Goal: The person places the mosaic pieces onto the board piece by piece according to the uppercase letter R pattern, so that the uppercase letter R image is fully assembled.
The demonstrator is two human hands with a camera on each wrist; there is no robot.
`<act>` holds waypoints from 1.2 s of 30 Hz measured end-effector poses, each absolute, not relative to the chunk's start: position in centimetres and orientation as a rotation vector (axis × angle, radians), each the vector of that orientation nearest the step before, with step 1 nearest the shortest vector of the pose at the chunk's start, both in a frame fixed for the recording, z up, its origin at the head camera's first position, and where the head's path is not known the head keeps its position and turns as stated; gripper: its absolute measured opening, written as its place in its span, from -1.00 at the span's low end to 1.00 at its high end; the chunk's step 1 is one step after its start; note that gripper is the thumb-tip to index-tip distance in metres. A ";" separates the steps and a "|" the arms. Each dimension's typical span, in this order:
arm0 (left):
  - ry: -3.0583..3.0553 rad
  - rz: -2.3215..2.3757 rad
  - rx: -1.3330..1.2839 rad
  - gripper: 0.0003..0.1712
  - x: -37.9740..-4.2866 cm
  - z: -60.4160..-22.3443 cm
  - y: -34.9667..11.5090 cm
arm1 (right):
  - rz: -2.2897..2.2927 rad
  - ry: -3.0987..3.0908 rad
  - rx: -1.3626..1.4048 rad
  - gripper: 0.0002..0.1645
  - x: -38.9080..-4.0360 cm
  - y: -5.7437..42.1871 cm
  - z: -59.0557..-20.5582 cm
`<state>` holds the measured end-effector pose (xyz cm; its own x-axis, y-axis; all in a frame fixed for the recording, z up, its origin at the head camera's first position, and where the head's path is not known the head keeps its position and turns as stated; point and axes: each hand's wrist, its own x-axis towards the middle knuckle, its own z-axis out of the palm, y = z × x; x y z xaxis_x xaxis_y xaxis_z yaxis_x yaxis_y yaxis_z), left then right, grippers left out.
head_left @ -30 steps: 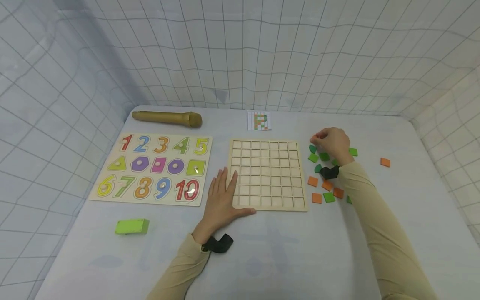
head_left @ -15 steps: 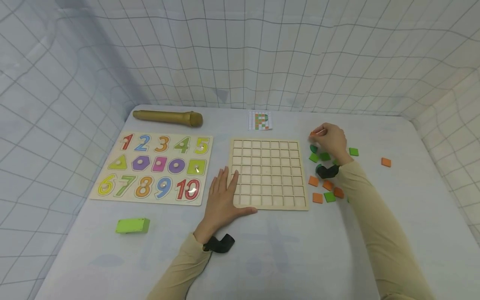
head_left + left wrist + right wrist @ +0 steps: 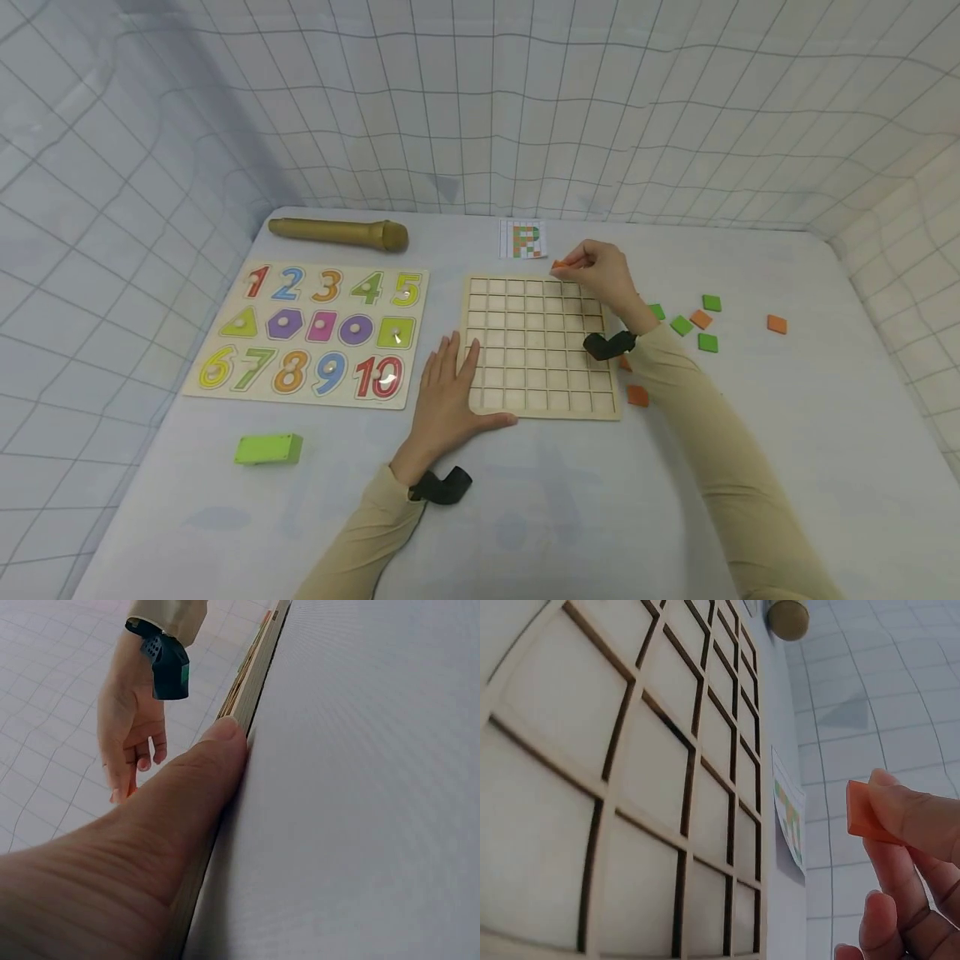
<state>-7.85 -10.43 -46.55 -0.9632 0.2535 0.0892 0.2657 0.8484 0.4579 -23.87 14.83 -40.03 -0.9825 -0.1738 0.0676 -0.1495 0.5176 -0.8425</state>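
Observation:
A wooden grid board [image 3: 536, 354] with square cells lies in the middle of the table. My left hand [image 3: 444, 408] rests along its left side with fingers spread; in the left wrist view the thumb [image 3: 217, 742] lies along the board's near edge. My right hand [image 3: 606, 271] is over the board's far right part, pinching an orange square tile [image 3: 862, 814] between thumb and fingers. Beyond the board lies a small printed card [image 3: 523, 239] with an orange and green pattern. To the right are loose green tiles [image 3: 707, 342] and orange tiles [image 3: 637, 396], some hidden by my right forearm.
A number and shape puzzle board [image 3: 307, 333] lies to the left, with a gold microphone [image 3: 337, 233] behind it and a green block [image 3: 268, 449] in front. Another orange tile [image 3: 777, 324] lies apart at the far right. A gridded cloth wall [image 3: 525, 108] rises behind the table.
My right hand has moved left with the orange tile, from over the loose pieces to over the board's far part. My left hand stays at the board's left side.

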 end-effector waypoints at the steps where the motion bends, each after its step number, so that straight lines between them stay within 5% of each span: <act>1: -2.998 -0.744 -0.420 0.38 -7.8 -46.6 -10.4 | -1.500 2.707 -0.312 -0.72 -23.8 14.4 -40.1; 36: -2.997 -0.727 -0.439 0.36 -7.8 -46.4 -10.5 | -0.927 2.749 -0.514 -0.67 -22.9 9.3 -41.8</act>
<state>-7.79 -10.46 -46.44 -0.9599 0.2653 0.0912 0.2776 0.8514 0.4451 -22.93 9.26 -41.75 -0.9208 -0.3834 -0.0723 -0.2613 0.7436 -0.6154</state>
